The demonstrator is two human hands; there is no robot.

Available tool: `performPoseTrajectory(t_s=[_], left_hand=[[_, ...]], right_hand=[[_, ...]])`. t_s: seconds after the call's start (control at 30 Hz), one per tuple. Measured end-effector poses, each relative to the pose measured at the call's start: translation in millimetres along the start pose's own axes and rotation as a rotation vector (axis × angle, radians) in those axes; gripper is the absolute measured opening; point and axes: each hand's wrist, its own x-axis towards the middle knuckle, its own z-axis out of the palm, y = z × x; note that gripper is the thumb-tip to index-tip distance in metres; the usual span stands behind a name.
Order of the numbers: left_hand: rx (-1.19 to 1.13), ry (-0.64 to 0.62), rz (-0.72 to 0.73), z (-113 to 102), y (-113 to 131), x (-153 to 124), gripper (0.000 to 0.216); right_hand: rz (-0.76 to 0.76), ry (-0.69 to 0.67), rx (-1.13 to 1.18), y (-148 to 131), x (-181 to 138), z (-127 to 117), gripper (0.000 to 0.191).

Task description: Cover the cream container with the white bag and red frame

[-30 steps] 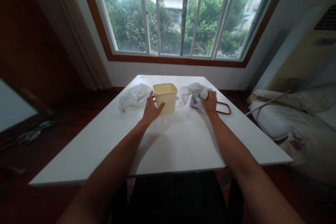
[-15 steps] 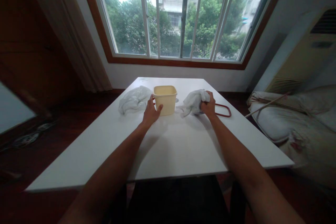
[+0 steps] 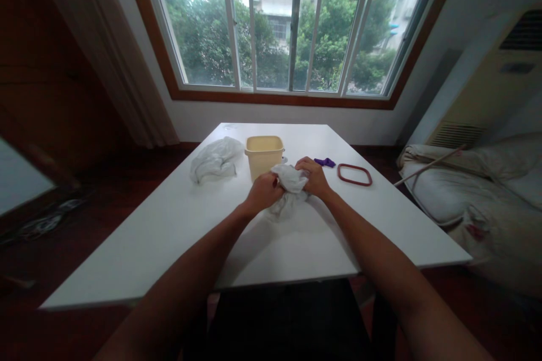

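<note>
A crumpled white plastic bag [image 3: 291, 179] is gathered between my two hands, just in front of the bin. My left hand [image 3: 266, 190] grips its left side with curled fingers. On the other side, my right hand [image 3: 313, 176] is closed on the bag's upper right edge. The small cream-yellow bin [image 3: 259, 159] stands upright on the white table [image 3: 178, 237], its lower right part hidden by the bag and my left hand. A second crumpled white plastic bag [image 3: 215, 159] lies to the left of the bin.
Right of my hands lie a small purple item [image 3: 324, 162] and a reddish-brown rounded rectangular ring [image 3: 354, 175]. A small clear thing shows beside the bin. Beyond the table's right edge are large whitish sacks [image 3: 440, 192] with a thin stick on them. A window is ahead.
My left hand has let go of the bin and now grips the bag. My right hand has brought the bag leftward to the bin's front, uncovering the purple item.
</note>
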Motion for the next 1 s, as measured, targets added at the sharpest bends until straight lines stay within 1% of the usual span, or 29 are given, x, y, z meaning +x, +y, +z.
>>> performPoseTrajectory(t_s=[0.07, 0.13, 0.27, 0.37, 0.43, 0.53, 0.57, 0.6, 0.67, 0.77, 0.83, 0.9, 0.93, 1.0], left_hand=[[-0.008, -0.038, -0.011, 0, -3, 0, 0.012], [-0.006, -0.038, -0.005, -4, -5, 0, 0.015], [0.042, 0.047, -0.075, -14, -2, 0, 0.017], [0.065, 0.09, -0.123, -17, -2, 1, 0.021], [0.066, 0.111, -0.152, -17, -2, 2, 0.021], [0.057, 0.135, -0.203, -15, -3, 2, 0.018], [0.055, 0.139, -0.22, -14, -4, 1, 0.017], [0.055, 0.141, -0.239, -13, -3, 2, 0.015], [0.062, 0.14, -0.276, -10, -3, 2, 0.012], [0.049, 0.169, -0.321, -9, 0, 3, 0.013], [0.004, 0.223, -0.303, -10, 5, 2, 0.016], [-0.02, 0.271, -0.227, -12, 10, 0, 0.021], [-0.008, 0.27, -0.164, -13, 13, -1, 0.023], [0.06, 0.198, -0.021, -14, 18, -3, 0.026]], right_hand=[[0.022, 0.0, -0.003, 5, -1, -1, 0.016], [0.053, 0.014, -0.021, 14, -2, -7, 0.017], [0.102, 0.071, -0.096, 35, -4, -24, 0.014], [0.123, 0.074, -0.153, 42, -4, -31, 0.013], [0.099, 0.044, -0.176, 36, -2, -35, 0.017], [0.012, -0.045, -0.151, 14, 3, -40, 0.04], [-0.012, -0.071, -0.13, 4, 5, -42, 0.043], [-0.027, -0.095, -0.106, -5, 7, -43, 0.041], [-0.025, -0.169, -0.063, -20, 10, -44, 0.031], [0.015, -0.315, -0.09, -29, 10, -38, 0.018], [0.042, -0.35, -0.171, -27, 9, -32, 0.018], [0.07, -0.327, -0.229, -21, 7, -25, 0.011], [0.085, -0.306, -0.235, -18, 7, -23, 0.007], [0.115, -0.263, -0.206, -14, 6, -19, 0.009]])
